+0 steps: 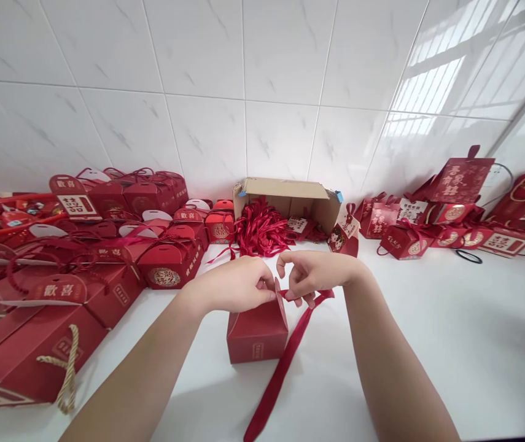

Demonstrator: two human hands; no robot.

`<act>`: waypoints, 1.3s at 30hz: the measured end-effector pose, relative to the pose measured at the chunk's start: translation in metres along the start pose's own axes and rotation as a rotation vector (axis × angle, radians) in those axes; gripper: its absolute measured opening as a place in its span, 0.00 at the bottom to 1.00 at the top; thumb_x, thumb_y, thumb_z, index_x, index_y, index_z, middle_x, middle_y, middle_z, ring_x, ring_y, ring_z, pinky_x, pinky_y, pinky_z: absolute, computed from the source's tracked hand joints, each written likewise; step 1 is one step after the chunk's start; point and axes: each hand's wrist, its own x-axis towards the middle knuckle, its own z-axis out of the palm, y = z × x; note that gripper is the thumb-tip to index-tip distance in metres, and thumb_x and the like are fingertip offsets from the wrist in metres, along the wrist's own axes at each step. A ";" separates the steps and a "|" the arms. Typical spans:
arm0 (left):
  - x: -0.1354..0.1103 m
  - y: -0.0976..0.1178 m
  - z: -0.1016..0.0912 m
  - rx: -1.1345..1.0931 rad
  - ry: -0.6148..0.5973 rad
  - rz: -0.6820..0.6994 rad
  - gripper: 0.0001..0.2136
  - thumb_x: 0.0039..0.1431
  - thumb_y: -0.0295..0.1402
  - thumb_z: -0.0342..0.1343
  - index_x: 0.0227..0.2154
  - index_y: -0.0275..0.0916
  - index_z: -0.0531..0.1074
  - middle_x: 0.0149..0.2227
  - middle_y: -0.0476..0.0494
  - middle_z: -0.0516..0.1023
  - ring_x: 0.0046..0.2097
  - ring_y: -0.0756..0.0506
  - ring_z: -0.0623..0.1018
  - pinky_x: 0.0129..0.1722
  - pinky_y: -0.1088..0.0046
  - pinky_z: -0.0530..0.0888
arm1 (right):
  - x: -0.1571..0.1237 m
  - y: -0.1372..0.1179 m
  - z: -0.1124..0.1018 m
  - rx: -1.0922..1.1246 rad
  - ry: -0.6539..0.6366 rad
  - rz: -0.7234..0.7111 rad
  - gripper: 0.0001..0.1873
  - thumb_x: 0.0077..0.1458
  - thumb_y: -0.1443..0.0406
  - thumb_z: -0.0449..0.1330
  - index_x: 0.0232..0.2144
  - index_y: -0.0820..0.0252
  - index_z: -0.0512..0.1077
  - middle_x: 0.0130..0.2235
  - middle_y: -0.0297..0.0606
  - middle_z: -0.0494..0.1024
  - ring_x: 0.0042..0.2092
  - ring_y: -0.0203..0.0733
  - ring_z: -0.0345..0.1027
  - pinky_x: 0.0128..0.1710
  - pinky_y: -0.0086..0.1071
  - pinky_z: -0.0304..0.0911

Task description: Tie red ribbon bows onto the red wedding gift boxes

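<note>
ribbon (277,376), red and long, trails from the right hand (318,279) onto the white surface (451,331). that hand is half curled, pinching the ribbon. the left hand (239,282) is nearly closed, holding the top of a small red box (257,336), which sits on the surface.

Above a white tabletop (428,350), the person's left hand (246,283) touches the top of a red box (256,334) while the right hand (318,275) pinches a red ribbon (285,359), an open cardboard carton (285,188) standing behind and other red boxes (170,263) crowded leftward.
</note>
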 end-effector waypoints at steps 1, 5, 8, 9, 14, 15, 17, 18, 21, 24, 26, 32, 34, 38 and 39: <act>0.000 -0.001 0.001 -0.007 0.001 -0.009 0.11 0.51 0.40 0.51 0.19 0.40 0.68 0.20 0.50 0.67 0.21 0.50 0.61 0.18 0.73 0.53 | -0.001 0.000 0.000 -0.007 -0.005 0.010 0.15 0.49 0.66 0.61 0.35 0.56 0.57 0.25 0.28 0.75 0.22 0.31 0.67 0.20 0.22 0.60; 0.003 -0.002 0.004 -0.029 0.009 -0.013 0.10 0.50 0.38 0.51 0.18 0.40 0.68 0.19 0.49 0.65 0.19 0.50 0.59 0.17 0.72 0.51 | -0.002 -0.001 0.000 -0.019 0.008 0.022 0.15 0.49 0.65 0.61 0.35 0.57 0.58 0.26 0.29 0.75 0.22 0.31 0.68 0.20 0.22 0.60; 0.006 -0.002 0.004 -0.017 -0.007 0.011 0.10 0.51 0.37 0.49 0.19 0.41 0.69 0.19 0.49 0.65 0.20 0.50 0.59 0.18 0.73 0.52 | -0.002 0.000 -0.002 -0.020 0.022 0.014 0.15 0.49 0.65 0.61 0.36 0.57 0.58 0.25 0.29 0.74 0.21 0.31 0.67 0.20 0.22 0.60; 0.007 -0.002 0.005 -0.015 -0.013 0.017 0.10 0.52 0.36 0.48 0.19 0.41 0.69 0.19 0.49 0.64 0.20 0.50 0.59 0.18 0.73 0.52 | -0.002 0.000 -0.002 -0.019 0.017 0.010 0.16 0.49 0.65 0.61 0.36 0.57 0.57 0.25 0.29 0.74 0.21 0.31 0.67 0.20 0.22 0.61; 0.010 -0.004 0.005 -0.058 -0.009 0.023 0.09 0.49 0.34 0.50 0.17 0.40 0.67 0.18 0.50 0.61 0.20 0.51 0.57 0.18 0.72 0.50 | -0.005 0.001 -0.004 -0.007 0.016 -0.010 0.16 0.49 0.65 0.62 0.36 0.56 0.58 0.25 0.28 0.74 0.22 0.31 0.68 0.21 0.23 0.62; 0.010 -0.004 0.005 -0.075 -0.006 0.026 0.09 0.48 0.34 0.50 0.17 0.40 0.67 0.18 0.50 0.60 0.20 0.51 0.57 0.18 0.72 0.50 | -0.006 0.001 -0.004 -0.003 0.020 -0.017 0.15 0.50 0.65 0.62 0.36 0.56 0.58 0.25 0.28 0.74 0.22 0.31 0.67 0.20 0.22 0.61; 0.010 -0.004 0.004 -0.098 -0.001 0.026 0.07 0.47 0.33 0.51 0.17 0.40 0.67 0.18 0.50 0.61 0.20 0.51 0.57 0.18 0.73 0.51 | -0.008 0.000 -0.004 0.004 0.020 -0.026 0.15 0.50 0.65 0.62 0.36 0.56 0.58 0.26 0.28 0.74 0.22 0.30 0.67 0.20 0.22 0.60; 0.009 -0.003 0.004 -0.102 0.001 0.021 0.07 0.47 0.33 0.51 0.17 0.40 0.68 0.18 0.50 0.62 0.20 0.51 0.58 0.18 0.73 0.52 | -0.008 0.000 -0.004 0.005 0.014 -0.026 0.15 0.50 0.65 0.62 0.36 0.56 0.58 0.26 0.28 0.74 0.22 0.30 0.67 0.20 0.21 0.60; 0.009 -0.004 0.004 -0.074 -0.001 0.012 0.08 0.48 0.34 0.50 0.20 0.41 0.70 0.20 0.49 0.67 0.21 0.50 0.61 0.19 0.73 0.54 | -0.007 0.000 -0.004 0.007 0.005 -0.011 0.15 0.50 0.65 0.62 0.36 0.56 0.58 0.25 0.28 0.74 0.22 0.30 0.67 0.20 0.22 0.60; 0.010 -0.005 0.004 -0.029 -0.023 0.012 0.09 0.51 0.36 0.48 0.22 0.42 0.72 0.21 0.49 0.70 0.22 0.50 0.63 0.19 0.74 0.55 | -0.005 0.002 -0.004 0.011 0.017 -0.004 0.15 0.50 0.66 0.62 0.35 0.57 0.58 0.24 0.27 0.73 0.22 0.30 0.67 0.22 0.22 0.62; 0.011 -0.006 0.005 -0.008 -0.033 0.023 0.10 0.52 0.36 0.47 0.23 0.42 0.72 0.22 0.50 0.71 0.22 0.50 0.64 0.19 0.74 0.56 | -0.004 0.002 -0.004 0.010 0.026 -0.007 0.15 0.50 0.65 0.62 0.35 0.56 0.58 0.24 0.28 0.73 0.23 0.31 0.67 0.22 0.23 0.62; 0.012 -0.006 0.006 0.006 -0.033 0.051 0.10 0.52 0.35 0.47 0.22 0.41 0.71 0.21 0.51 0.69 0.22 0.51 0.63 0.19 0.75 0.56 | -0.003 0.001 -0.003 -0.012 0.031 0.004 0.15 0.49 0.66 0.62 0.37 0.57 0.59 0.26 0.29 0.74 0.24 0.32 0.69 0.22 0.23 0.62; 0.013 -0.005 0.006 -0.004 -0.029 0.048 0.10 0.52 0.35 0.48 0.23 0.41 0.73 0.21 0.50 0.68 0.21 0.51 0.62 0.19 0.74 0.56 | -0.002 0.001 -0.002 -0.015 0.036 0.001 0.15 0.49 0.66 0.62 0.37 0.57 0.60 0.26 0.30 0.74 0.25 0.32 0.69 0.23 0.23 0.63; 0.014 -0.005 0.007 -0.049 0.020 0.040 0.10 0.51 0.37 0.50 0.23 0.40 0.73 0.20 0.49 0.68 0.21 0.51 0.60 0.19 0.73 0.54 | 0.001 0.001 -0.001 0.010 0.049 -0.019 0.15 0.49 0.65 0.62 0.37 0.57 0.59 0.26 0.29 0.74 0.25 0.32 0.69 0.26 0.26 0.65; 0.014 -0.005 0.007 -0.063 0.028 0.034 0.10 0.50 0.37 0.50 0.21 0.40 0.72 0.20 0.49 0.67 0.21 0.51 0.60 0.19 0.73 0.54 | 0.001 0.001 0.000 0.019 0.053 -0.020 0.15 0.50 0.65 0.62 0.37 0.57 0.59 0.27 0.30 0.74 0.25 0.32 0.70 0.26 0.26 0.66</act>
